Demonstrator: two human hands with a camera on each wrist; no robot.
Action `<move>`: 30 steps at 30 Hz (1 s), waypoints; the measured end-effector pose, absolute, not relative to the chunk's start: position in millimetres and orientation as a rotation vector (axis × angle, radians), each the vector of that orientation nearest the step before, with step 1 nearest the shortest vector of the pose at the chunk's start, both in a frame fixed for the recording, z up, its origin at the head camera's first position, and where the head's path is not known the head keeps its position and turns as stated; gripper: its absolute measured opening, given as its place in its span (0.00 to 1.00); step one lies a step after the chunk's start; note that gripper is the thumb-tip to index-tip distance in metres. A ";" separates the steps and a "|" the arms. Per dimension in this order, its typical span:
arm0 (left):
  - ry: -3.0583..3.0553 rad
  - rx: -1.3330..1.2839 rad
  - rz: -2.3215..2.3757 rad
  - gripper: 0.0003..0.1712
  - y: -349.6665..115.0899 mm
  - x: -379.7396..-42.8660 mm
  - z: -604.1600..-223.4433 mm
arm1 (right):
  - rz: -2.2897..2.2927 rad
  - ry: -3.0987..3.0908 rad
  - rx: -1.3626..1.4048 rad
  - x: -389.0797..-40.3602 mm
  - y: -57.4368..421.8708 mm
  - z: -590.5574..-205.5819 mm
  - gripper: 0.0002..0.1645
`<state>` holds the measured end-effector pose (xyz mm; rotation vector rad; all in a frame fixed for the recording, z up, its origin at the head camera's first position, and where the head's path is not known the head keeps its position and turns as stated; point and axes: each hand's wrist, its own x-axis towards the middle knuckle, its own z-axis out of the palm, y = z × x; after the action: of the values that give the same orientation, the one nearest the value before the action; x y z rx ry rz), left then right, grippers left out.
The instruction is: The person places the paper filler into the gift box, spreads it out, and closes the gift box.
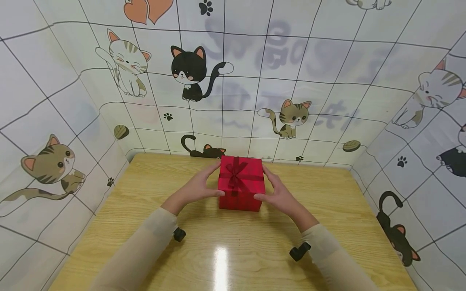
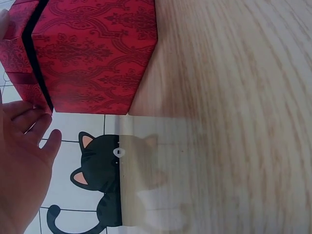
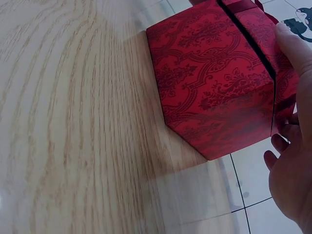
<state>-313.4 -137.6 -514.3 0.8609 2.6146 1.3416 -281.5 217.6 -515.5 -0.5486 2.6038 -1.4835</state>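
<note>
On the wooden table (image 1: 233,232), near its far edge, stands a red patterned gift box (image 1: 240,204). A dark red ribbon bow (image 1: 234,176) is tied over its lid (image 1: 253,165). My left hand (image 1: 198,186) grips the lid from the left, thumb at the front corner and fingers along the side. From the right, my right hand (image 1: 278,194) holds it in the same way. Both wrist views show a narrow dark gap between the lid and the box body (image 2: 97,73), so the lid sits slightly raised. The inside of the box is hidden.
A white backdrop (image 1: 240,93) with grid lines and cartoon cats stands behind the table and along both sides. Bare wood lies in front of the box and to either side, with a bright light reflection at the front. A small black device (image 1: 300,251) hangs below the right wrist.
</note>
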 end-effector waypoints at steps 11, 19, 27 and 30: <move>2.618 0.836 1.294 0.68 -136.4 -320.0 -521.6 | -1.456 2.607 -0.537 -285.9 219.0 -520.3 0.68; 2.618 0.816 1.263 0.68 -134.7 -321.9 -525.9 | -1.472 2.555 -0.535 -288.6 222.6 -530.4 0.68; 2.579 0.761 1.255 0.71 -133.6 -321.5 -534.0 | -1.475 2.565 -0.518 -289.1 223.6 -542.7 0.69; 2.573 0.773 1.256 0.72 -133.7 -321.9 -535.3 | -1.490 2.572 -0.528 -288.7 223.8 -546.7 0.70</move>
<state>-321.9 -133.7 -535.3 0.7733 2.5734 1.2557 -288.7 223.8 -546.7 -0.5283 2.5718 -1.4902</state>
